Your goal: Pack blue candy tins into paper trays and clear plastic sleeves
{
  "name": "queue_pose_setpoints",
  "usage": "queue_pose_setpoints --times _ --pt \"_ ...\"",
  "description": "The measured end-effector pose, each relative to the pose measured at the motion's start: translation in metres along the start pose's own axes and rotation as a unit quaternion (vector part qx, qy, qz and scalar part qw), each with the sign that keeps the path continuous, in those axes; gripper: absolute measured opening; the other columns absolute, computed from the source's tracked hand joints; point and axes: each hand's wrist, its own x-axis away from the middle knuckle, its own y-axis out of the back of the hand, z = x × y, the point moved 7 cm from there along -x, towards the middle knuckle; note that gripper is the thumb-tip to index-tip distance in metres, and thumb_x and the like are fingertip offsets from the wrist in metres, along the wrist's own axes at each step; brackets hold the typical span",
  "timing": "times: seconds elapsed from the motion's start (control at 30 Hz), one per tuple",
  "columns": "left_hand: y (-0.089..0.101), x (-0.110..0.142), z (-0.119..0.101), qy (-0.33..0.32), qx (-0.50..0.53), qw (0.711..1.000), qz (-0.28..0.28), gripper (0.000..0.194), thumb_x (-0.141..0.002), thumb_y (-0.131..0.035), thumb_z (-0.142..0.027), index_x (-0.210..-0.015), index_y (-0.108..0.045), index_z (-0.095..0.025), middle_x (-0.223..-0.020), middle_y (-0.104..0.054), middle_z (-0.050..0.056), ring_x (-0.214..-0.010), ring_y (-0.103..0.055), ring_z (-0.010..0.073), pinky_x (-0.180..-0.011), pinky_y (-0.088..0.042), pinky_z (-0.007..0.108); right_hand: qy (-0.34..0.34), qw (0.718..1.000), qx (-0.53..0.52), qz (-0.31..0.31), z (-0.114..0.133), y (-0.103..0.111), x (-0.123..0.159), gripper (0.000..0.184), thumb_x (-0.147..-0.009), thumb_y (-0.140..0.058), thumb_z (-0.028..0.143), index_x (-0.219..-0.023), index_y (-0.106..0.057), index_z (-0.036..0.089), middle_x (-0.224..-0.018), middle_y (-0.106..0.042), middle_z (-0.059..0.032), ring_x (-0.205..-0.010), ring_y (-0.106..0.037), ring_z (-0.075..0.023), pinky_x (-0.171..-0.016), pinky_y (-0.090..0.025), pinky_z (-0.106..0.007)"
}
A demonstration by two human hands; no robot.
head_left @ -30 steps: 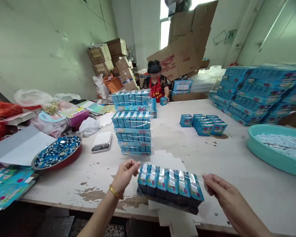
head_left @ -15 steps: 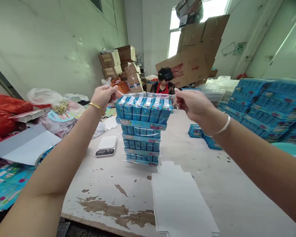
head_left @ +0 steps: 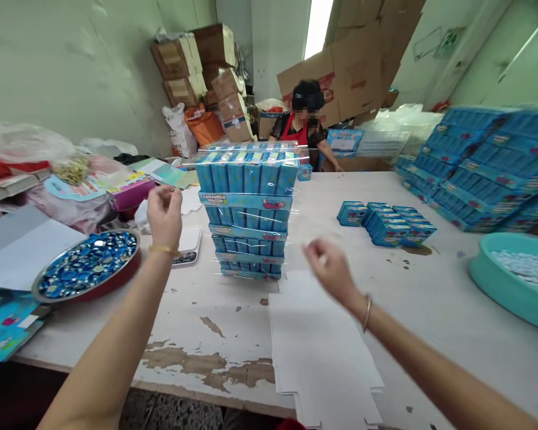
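1. Blue packs make the stack (head_left: 248, 215), which stands upright on the table (head_left: 233, 319), in the middle, between the two hands. It has four levels, and clear film (head_left: 262, 154) shines over its top. The words "CARAMELO MACIZO" are printed on the front.
2. Left hand (head_left: 164, 212) is raised at the left of the stack, apart from it. Its fingers are bent and the thumb is close to them; whether something thin is pinched, I cannot tell.
3. Right hand (head_left: 329, 269) is at the right of the stack, also apart, above the table. It is blurred, with fingers curled inward, so I cannot tell if the tips press together.
4. White sheets (head_left: 323, 346) lie at the near side, partly below the right hand.
5. Just beside the left hand is a white scale (head_left: 190, 239), partly hidden by it. Farther left, a red bowl (head_left: 124, 279) holds shiny blue pieces (head_left: 89, 260).
6. On the right are small blue boxes (head_left: 388, 227) in a group, then a teal tub (head_left: 488, 283) with white pieces, and a large blue pile (head_left: 479, 164) farther away.
7. At the far side is a co-worker (head_left: 289, 128) in a red apron; brown cartons (head_left: 182, 63) are stacked at far left.
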Motion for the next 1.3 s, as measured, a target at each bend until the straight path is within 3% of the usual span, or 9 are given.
queue_pose_setpoints --times 0.13,0.23,0.37,0.53,0.73,0.83,1.0,1.13,1.3 --pt "0.001 0.1 0.089 0.139 -0.014 0.987 0.073 0.048 -0.06 -0.071 -0.059 -0.076 -0.061 -0.014 -0.066 -0.058 0.0 -0.062 -0.053 0.0134 -0.06 -0.041 0.027 0.16 0.933 0.068 0.315 0.011 -0.079 0.15 0.014 -0.092 -0.051 0.032 -0.092 -0.055 0.019 -0.102 -0.061 -0.0084 -0.1 -0.051 -0.0239 -0.09 -0.04 -0.042" --pt "-0.007 0.168 0.136 0.274 -0.008 0.955 0.113 0.049 -0.053 -0.074 -0.056 -0.077 -0.063 -0.015 -0.068 -0.061 0.002 -0.063 -0.057 0.0155 -0.056 -0.041 0.026 0.191 0.873 0.095 0.438 0.013 -0.107 0.193 0.026 -0.089 -0.056 0.045 -0.097 -0.056 0.021 -0.112 -0.058 -0.0076 -0.109 -0.048 -0.0243 -0.096 -0.036 -0.041" --pt "-0.015 0.211 0.15 0.333 0.006 0.938 0.099 0.046 -0.057 -0.073 -0.051 -0.083 -0.062 -0.015 -0.078 -0.062 0.005 -0.067 -0.062 0.0176 -0.055 -0.044 0.026 0.195 0.85 0.124 0.474 0.0 -0.098 0.189 0.028 -0.089 -0.055 0.048 -0.094 -0.057 0.021 -0.108 -0.058 -0.0074 -0.105 -0.048 -0.0245 -0.09 -0.038 -0.041" --pt "-0.033 0.237 0.149 0.422 0.09 0.901 0.043 0.033 -0.073 -0.069 -0.034 -0.096 -0.055 -0.017 -0.099 -0.06 0.008 -0.078 -0.064 0.0151 -0.066 -0.052 0.027 0.128 0.882 0.154 0.426 -0.046 -0.038 0.186 0.02 -0.09 -0.054 0.04 -0.091 -0.058 0.02 -0.112 -0.059 -0.0091 -0.107 -0.049 -0.0273 -0.092 -0.039 -0.045" --pt "-0.066 0.251 0.134 0.533 0.223 0.816 -0.03 0.018 -0.088 -0.055 -0.037 -0.097 -0.051 -0.023 -0.099 -0.052 0.003 -0.074 -0.056 0.0107 -0.068 -0.052 0.025 -0.104 0.96 -0.028 0.257 -0.117 -0.01 0.084 0.037 -0.092 -0.044 0.047 -0.118 -0.053 0.022 -0.122 -0.054 -0.0121 -0.112 -0.05 -0.0258 -0.098 -0.039 -0.045" --pt "-0.078 0.246 0.124 0.561 0.232 0.793 -0.055 0.029 -0.088 -0.052 -0.046 -0.11 -0.05 -0.027 -0.12 -0.046 0.006 -0.09 -0.056 0.0158 -0.077 -0.053 0.031 -0.258 0.939 -0.146 0.172 -0.159 -0.049 -0.009 0.053 -0.086 -0.045 0.059 -0.12 -0.053 0.02 -0.13 -0.05 -0.0129 -0.118 -0.047 -0.0261 -0.105 -0.034 -0.042" --pt "-0.094 0.235 0.117 0.585 0.25 0.768 -0.073 0.048 -0.085 -0.047 -0.061 -0.125 -0.046 -0.036 -0.134 -0.039 0.006 -0.113 -0.05 0.0249 -0.088 -0.05 0.044 -0.328 0.889 -0.239 0.213 -0.196 -0.148 -0.122 0.065 -0.089 -0.024 0.066 -0.122 -0.055 0.019 -0.126 -0.057 -0.0124 -0.117 -0.051 -0.0256 -0.098 -0.041 -0.044" --pt "-0.108 0.227 0.118 0.583 0.249 0.772 -0.056 0.046 -0.085 -0.043 -0.063 -0.119 -0.054 -0.034 -0.129 -0.049 0.005 -0.112 -0.052 0.0245 -0.083 -0.051 0.042 -0.351 0.839 -0.304 0.284 -0.212 -0.202 -0.14 0.054 -0.089 -0.033 0.063 -0.106 -0.065 0.023 -0.098 -0.068 -0.0071 -0.093 -0.061 -0.0232 -0.084 -0.049 -0.041" --pt "-0.126 0.222 0.122 0.568 0.244 0.785 -0.043 0.039 -0.086 -0.047 -0.058 -0.113 -0.06 -0.032 -0.124 -0.056 0.002 -0.108 -0.056 0.0203 -0.077 -0.051 0.031 -0.361 0.797 -0.335 0.35 -0.23 -0.228 -0.113 0.035 -0.091 -0.052 0.048 -0.097 -0.062 0.015 -0.085 -0.065 -0.0037 -0.073 -0.061 -0.0145 -0.069 -0.052 -0.033"
